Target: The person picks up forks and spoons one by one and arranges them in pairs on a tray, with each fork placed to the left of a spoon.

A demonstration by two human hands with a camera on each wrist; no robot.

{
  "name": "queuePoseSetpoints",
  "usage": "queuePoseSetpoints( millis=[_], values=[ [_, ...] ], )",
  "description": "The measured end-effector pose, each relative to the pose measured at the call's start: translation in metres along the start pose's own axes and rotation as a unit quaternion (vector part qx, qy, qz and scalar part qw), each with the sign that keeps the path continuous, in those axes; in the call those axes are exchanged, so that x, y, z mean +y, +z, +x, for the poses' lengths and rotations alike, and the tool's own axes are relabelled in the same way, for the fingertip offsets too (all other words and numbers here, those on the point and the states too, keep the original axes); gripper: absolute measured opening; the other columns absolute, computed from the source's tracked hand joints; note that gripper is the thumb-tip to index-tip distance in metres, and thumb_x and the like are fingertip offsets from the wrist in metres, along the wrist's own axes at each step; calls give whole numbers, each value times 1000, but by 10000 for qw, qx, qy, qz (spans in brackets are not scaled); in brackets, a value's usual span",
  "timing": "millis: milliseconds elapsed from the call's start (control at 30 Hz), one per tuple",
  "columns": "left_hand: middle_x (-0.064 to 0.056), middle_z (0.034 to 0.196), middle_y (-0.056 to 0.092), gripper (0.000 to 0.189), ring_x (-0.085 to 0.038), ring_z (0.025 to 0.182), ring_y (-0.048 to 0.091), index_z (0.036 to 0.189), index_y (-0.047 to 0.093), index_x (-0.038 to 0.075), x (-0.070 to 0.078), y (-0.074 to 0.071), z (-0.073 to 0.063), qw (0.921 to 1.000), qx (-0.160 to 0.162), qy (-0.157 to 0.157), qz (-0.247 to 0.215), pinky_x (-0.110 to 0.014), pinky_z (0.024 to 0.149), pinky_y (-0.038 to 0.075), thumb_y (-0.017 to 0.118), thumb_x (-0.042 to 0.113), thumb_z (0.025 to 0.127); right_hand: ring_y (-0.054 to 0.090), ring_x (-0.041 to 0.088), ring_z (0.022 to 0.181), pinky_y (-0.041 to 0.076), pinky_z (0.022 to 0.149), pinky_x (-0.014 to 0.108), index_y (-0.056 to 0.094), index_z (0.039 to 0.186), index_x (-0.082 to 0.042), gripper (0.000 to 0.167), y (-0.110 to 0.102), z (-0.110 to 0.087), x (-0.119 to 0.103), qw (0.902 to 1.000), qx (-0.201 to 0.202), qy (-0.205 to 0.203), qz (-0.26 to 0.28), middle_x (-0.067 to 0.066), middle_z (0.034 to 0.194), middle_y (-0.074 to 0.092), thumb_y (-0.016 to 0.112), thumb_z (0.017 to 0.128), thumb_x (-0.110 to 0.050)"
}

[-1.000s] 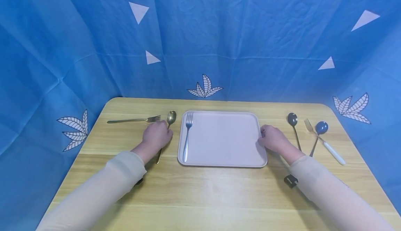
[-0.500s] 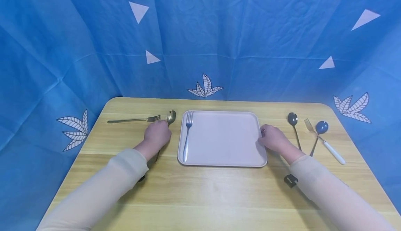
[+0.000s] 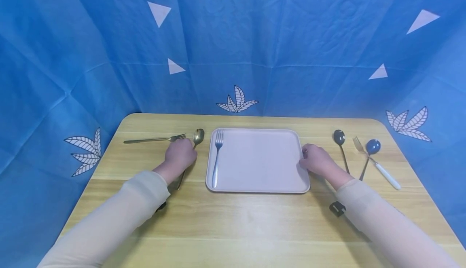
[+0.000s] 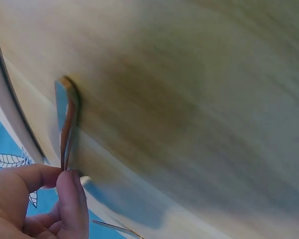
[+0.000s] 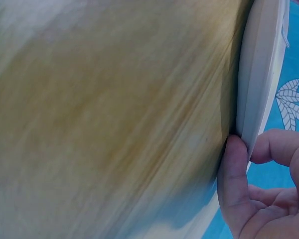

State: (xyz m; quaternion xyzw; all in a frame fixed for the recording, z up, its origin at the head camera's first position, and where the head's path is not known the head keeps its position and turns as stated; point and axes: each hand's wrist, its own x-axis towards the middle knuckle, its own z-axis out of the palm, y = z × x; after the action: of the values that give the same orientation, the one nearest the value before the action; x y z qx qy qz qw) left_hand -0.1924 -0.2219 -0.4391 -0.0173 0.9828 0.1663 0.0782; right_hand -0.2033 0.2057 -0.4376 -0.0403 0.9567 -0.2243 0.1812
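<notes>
My left hand (image 3: 180,155) pinches the handle of a gold spoon (image 3: 198,136) between thumb and finger, left of the tray. The spoon's bowl points to the far side of the table; in the left wrist view its handle (image 4: 67,117) rises from the fingertips, its end close over the wood. At the right side of the pale pink rectangular tray (image 3: 262,161), my right hand (image 3: 317,161) grips the rim with thumb and index finger, as the right wrist view shows at the tray's edge (image 5: 256,74). A silver fork (image 3: 217,159) lies along the tray's left side.
A gold fork (image 3: 147,140) lies sideways beyond my left hand. Right of the tray lie a dark spoon (image 3: 339,138), another dark spoon (image 3: 373,146) and a white-handled fork (image 3: 387,176) crossing it. A blue patterned curtain (image 3: 233,37) hangs behind the wooden table (image 3: 247,227).
The left hand has shifted slightly left, and the gold spoon's handle end has swung left with it. The right hand and the tray have stayed in place.
</notes>
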Motion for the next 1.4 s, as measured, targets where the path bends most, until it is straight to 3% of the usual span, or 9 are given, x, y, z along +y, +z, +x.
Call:
queuePoseSetpoints(
  millis=[133, 367, 700, 1033, 1400],
  values=[
    [-1, 56, 39, 27, -22, 54, 42, 61, 42, 15, -1, 0, 0, 10000, 60, 59, -44, -35, 45, 33, 53, 9, 85, 59, 26, 75, 50, 66, 36, 55, 117, 12, 40, 0, 0, 0, 10000, -1, -1, -23, 15, 89, 64, 61, 82, -8],
    [1, 52, 38, 32, -20, 51, 42, 57, 41, 15, 1, -1, -1, 9999, 103, 62, -119, -34, 44, 34, 54, 10, 86, 61, 28, 80, 52, 70, 39, 53, 122, 14, 46, 0, 1, 1, 10000, -47, 56, -11, 18, 95, 65, 61, 83, -9],
    [4, 48, 31, 36, -15, 44, 33, 53, 39, 15, 9, -13, -4, 9982, 286, 289, -438, -32, 44, 31, 55, 8, 84, 58, 26, 75, 49, 65, 36, 53, 119, 13, 43, -1, 0, 0, 9999, -60, 54, -60, 14, 88, 64, 61, 83, -9],
    [2, 50, 38, 32, -16, 45, 40, 55, 43, 14, 20, -18, -10, 9974, 241, 213, -652, -31, 44, 35, 56, 9, 84, 57, 25, 73, 48, 64, 35, 55, 116, 11, 39, 0, 1, 1, 10000, -51, 49, -45, 13, 86, 62, 60, 83, -9],
    [4, 48, 38, 36, -15, 45, 38, 52, 41, 16, 33, -14, -6, 9959, 372, 552, -606, -32, 47, 36, 58, 10, 84, 58, 26, 74, 48, 65, 37, 56, 114, 12, 39, 1, 4, 3, 9998, 51, -116, -158, 14, 87, 64, 60, 81, -8]
  ],
)
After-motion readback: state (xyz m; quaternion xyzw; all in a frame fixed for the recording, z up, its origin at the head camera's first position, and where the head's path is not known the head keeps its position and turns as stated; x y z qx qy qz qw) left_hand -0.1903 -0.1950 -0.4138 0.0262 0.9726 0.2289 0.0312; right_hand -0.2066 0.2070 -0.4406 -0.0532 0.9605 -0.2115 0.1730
